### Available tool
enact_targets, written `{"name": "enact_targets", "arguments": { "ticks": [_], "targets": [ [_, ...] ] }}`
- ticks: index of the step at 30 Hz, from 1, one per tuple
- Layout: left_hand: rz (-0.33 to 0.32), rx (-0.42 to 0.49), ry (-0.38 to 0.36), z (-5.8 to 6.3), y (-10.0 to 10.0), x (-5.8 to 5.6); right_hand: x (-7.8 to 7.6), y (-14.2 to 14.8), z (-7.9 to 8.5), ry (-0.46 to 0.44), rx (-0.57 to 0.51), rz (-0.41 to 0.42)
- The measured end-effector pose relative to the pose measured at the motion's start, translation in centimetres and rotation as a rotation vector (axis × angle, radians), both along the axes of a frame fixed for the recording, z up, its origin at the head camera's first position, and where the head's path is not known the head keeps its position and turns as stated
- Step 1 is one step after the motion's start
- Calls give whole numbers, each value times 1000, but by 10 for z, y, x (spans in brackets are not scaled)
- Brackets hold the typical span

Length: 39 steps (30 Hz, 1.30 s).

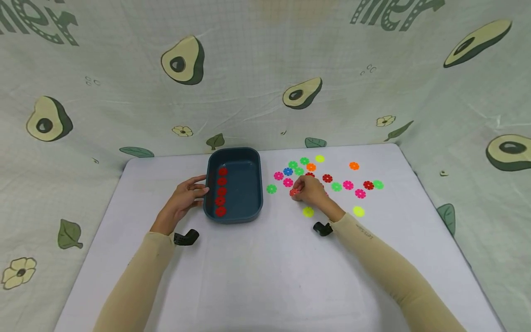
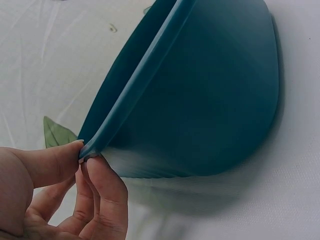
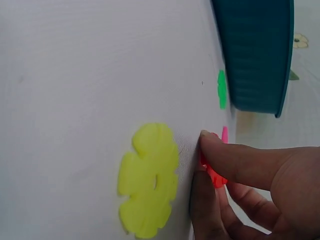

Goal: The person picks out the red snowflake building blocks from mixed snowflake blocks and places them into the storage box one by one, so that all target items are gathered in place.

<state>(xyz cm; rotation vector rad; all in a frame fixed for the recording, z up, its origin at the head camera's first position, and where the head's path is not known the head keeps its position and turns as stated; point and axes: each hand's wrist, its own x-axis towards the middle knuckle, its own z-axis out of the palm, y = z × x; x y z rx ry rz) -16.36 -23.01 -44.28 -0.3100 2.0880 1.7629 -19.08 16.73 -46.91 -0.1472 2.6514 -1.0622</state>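
Note:
A dark blue rectangular tray (image 1: pixel 242 220) stands on the table, with several red flower-shaped discs (image 1: pixel 221 191) in a column along its left inside. My left hand (image 1: pixel 185 197) is at the tray's left side; in the left wrist view its thumb and fingers pinch the rim (image 2: pixel 145 75). Right of the tray, my right hand (image 1: pixel 313 191) pinches a red flower-shaped disc (image 3: pixel 217 178) between thumb and finger, close to the tabletop. A yellow flower-shaped disc (image 3: pixel 150 182) lies near that hand. The hand partly hides some red discs beneath it.
Scattered around the right hand lie green (image 1: pixel 271 189), pink (image 1: pixel 278 175), blue (image 1: pixel 288 171), orange (image 1: pixel 354 166) and more red discs (image 1: pixel 368 185). A white cloth covers the table (image 1: pixel 249 276). Behind it hangs a curtain (image 1: pixel 249 92) with avocado prints.

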Motion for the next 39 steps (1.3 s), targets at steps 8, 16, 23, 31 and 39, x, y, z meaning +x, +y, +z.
{"name": "enact_targets", "arguments": {
  "ticks": [8, 16, 23, 31, 39],
  "targets": [
    [7, -1, 2, -2, -1, 0, 1, 7, 1, -8, -70, 32],
    [10, -8, 7, -4, -1, -2, 2, 12, 1, -18, -119, 40],
    [15, -3, 8, -6, -2, -1, 3, 12, 4, -14, -155, 55],
    [20, -1, 5, -6, -3, -2, -1, 6, 18, -3, -204, 68],
    [22, 11, 4, -6, -3, -2, -9, -11, 36, -32, -256, 57]
  ]
}}
